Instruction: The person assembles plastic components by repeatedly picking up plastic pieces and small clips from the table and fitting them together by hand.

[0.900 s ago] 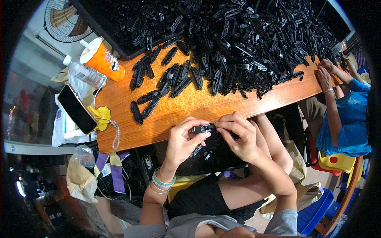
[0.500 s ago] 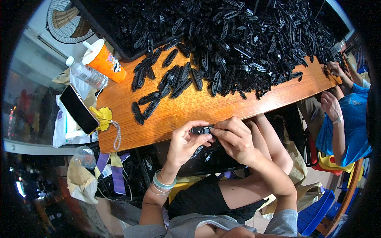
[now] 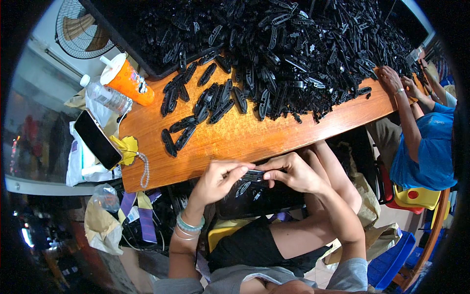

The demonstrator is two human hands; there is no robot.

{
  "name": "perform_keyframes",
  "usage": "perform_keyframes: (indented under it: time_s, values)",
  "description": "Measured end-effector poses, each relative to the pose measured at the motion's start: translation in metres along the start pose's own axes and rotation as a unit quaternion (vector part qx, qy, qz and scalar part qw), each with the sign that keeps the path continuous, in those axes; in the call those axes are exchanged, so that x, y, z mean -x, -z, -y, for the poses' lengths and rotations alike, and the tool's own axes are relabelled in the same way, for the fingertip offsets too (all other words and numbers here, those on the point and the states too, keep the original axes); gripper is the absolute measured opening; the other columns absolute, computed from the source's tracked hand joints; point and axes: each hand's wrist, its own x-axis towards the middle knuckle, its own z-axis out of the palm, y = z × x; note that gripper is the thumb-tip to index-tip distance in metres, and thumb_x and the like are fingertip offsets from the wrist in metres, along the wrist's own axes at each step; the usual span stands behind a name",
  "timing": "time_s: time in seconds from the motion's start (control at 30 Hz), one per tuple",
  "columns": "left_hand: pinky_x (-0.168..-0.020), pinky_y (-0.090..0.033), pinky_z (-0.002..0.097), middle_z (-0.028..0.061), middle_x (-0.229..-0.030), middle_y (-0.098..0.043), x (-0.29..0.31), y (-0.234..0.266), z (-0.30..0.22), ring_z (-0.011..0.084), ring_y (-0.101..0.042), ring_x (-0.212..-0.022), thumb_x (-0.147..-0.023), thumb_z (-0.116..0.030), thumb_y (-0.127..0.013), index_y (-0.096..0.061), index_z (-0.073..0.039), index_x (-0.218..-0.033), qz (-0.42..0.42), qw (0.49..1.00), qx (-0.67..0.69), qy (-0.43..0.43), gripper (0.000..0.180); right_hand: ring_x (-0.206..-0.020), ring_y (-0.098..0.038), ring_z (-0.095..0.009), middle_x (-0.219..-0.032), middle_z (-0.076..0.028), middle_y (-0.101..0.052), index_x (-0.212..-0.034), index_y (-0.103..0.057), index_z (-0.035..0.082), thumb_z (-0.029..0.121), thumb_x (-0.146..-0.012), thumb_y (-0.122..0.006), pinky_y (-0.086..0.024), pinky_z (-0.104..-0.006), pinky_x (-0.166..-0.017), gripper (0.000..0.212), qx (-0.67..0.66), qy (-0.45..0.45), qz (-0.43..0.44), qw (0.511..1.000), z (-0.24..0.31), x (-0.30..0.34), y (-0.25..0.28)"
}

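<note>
**Left hand [image 3: 215, 182] and right hand [image 3: 296, 175] have drawn the black part [image 3: 253, 175] nearer the body**

Since the earlier frame both hands have come down a little toward the person, and the black part now sits just on the near side of the wooden table [image 3: 230, 149]. It lies roughly level, running left to right. The left hand is nearly closed, thumb and fingers pinching the part's left end and upper edge. The right hand is pinched as well, thumb and fingertips on the right end, the other fingers curled behind. Below the hands, more small black pieces [image 3: 243, 189] show against a dark surface.

On the far side, a co-worker's hand [image 3: 390, 80], earlier raised off to the right, now rests at the table's edge beside a large heap of black parts [image 3: 313, 54]. That person wears a blue top [image 3: 425, 147]; a yellow stool [image 3: 417, 197] is just nearer.

Left of the heap, a scatter of loose black parts [image 3: 215, 100] is spread across the wood, some overlapping. At the table's left end a phone [image 3: 98, 139] sits tilted, with a yellow flower-shaped piece [image 3: 128, 148] and a beaded strap [image 3: 145, 171] beside it. Farther off are a clear bottle [image 3: 107, 99] and an orange cup [image 3: 128, 82] with a white lid, close together and leaning in this view. A fan [image 3: 82, 30] is at the far left. Around the left wrist is a pale green bracelet [image 3: 190, 225].
</note>
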Motion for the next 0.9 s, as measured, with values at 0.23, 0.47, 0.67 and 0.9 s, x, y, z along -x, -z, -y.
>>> perform_keyframes:
  time_s: [0.23,0.47,0.67,0.9]
  values:
    - [-0.095,-0.042,0.0392,0.0205,-0.119,-0.055,-0.111,0.021,0.023,0.0340,-0.050,-0.113,-0.081,-0.001,-0.056,-0.058,0.004,-0.109,-0.148,0.911,-0.356,-0.149,0.028,-0.084,-0.058,-0.032,-0.094,-0.014,-0.060,-0.092,-0.064,0.000,0.000,-0.078,-0.058,-0.047,-0.0387,-0.076,0.015,0.449,0.159,-0.393,0.786,-0.021,-0.025,0.042]
    - [-0.097,-0.042,0.0438,0.0241,-0.122,-0.051,-0.103,0.004,0.025,0.0374,-0.046,-0.116,-0.076,0.004,-0.050,-0.058,0.005,-0.105,-0.074,0.831,-0.533,-0.138,0.031,-0.085,-0.055,-0.033,-0.094,-0.015,-0.052,-0.088,-0.058,0.000,0.000,-0.074,-0.055,-0.047,-0.0405,-0.072,0.014,0.495,0.154,-0.356,0.777,-0.048,-0.039,0.043]
    - [-0.094,-0.045,0.0417,0.0228,-0.121,-0.052,-0.070,0.004,0.015,0.0371,-0.047,-0.116,-0.073,0.005,-0.052,-0.056,0.004,-0.100,-0.035,0.830,-0.514,-0.213,0.028,-0.086,-0.054,-0.031,-0.092,-0.014,-0.052,-0.096,-0.059,0.000,0.001,-0.076,-0.059,-0.046,-0.0391,-0.074,0.020,0.431,0.190,-0.311,0.825,-0.039,-0.028,0.010]
    - [-0.083,-0.049,0.0343,0.0185,-0.109,-0.060,-0.038,-0.001,0.017,0.0300,-0.061,-0.097,-0.067,0.006,-0.070,-0.046,0.001,-0.091,-0.248,0.947,-0.114,-0.168,0.034,-0.084,-0.053,-0.031,-0.089,-0.013,-0.053,-0.096,-0.059,0.001,0.004,-0.076,-0.061,-0.044,-0.0400,-0.074,0.020,0.442,0.168,-0.317,0.822,-0.028,-0.027,0.018]
